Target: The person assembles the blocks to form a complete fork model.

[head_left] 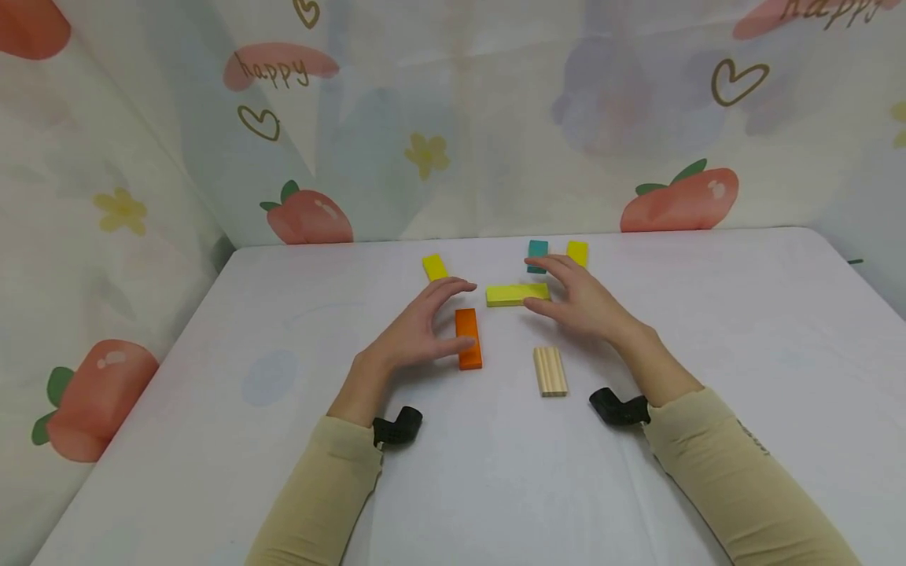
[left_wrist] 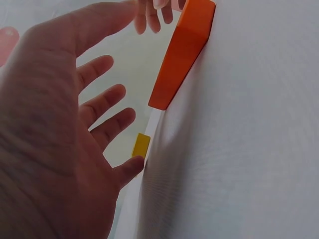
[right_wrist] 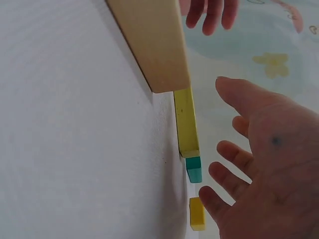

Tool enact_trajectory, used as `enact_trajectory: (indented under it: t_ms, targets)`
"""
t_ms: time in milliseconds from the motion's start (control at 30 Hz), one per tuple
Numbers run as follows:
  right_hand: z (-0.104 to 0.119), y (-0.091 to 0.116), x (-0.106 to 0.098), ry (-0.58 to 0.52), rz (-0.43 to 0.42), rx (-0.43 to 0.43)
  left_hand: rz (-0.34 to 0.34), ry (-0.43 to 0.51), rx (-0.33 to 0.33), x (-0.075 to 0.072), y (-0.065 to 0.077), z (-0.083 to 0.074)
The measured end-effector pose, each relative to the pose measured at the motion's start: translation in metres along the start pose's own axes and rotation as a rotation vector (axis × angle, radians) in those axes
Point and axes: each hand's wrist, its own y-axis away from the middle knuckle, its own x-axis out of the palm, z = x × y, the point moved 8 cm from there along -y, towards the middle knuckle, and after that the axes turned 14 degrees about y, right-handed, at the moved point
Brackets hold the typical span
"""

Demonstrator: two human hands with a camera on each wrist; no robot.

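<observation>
My left hand (head_left: 418, 326) hovers with spread fingers beside an orange block (head_left: 468, 326), its thumb overlapping the block in the head view. In the left wrist view the orange block (left_wrist: 182, 52) stands apart from the palm, and nothing is in the fingers. My right hand (head_left: 583, 299) is spread over the right end of a lying yellow block (head_left: 511, 295); thumb and fingertips overlap that block and a teal block (head_left: 538, 258). The right wrist view shows the right hand (right_wrist: 269, 164) holding nothing. A plain wood block (head_left: 550, 372) with lengthwise lines lies nearer me, between the wrists.
Farther back lie another yellow block (head_left: 435, 267) beyond the left hand and a third yellow one (head_left: 577, 252) behind the right fingers. A white cloth covers the table (head_left: 467, 487). Behind its far edge hangs a printed curtain (head_left: 488, 118). Black wrist cameras (head_left: 399, 426) sit below both hands.
</observation>
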Motion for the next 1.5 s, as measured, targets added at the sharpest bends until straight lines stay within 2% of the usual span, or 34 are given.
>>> enact_trajectory:
  t_ms: [333,867,967,1267,1500]
  targets:
    - [-0.003,0.000,0.004,0.009,0.011,-0.011,0.029,-0.044,0.009,0.001,-0.001,0.002]
    - [-0.004,-0.001,0.007,0.008,0.024,-0.013,0.071,-0.052,0.038,0.002,0.004,0.006]
    - [-0.005,-0.001,0.009,0.017,0.037,-0.009,0.074,-0.045,0.035,0.003,0.005,0.006]
    - [-0.007,0.000,0.012,0.020,0.056,0.000,0.097,-0.068,-0.048,0.004,0.011,0.009]
    - [-0.006,0.001,0.012,0.025,0.057,0.001,0.098,-0.059,-0.049,0.004,0.012,0.007]
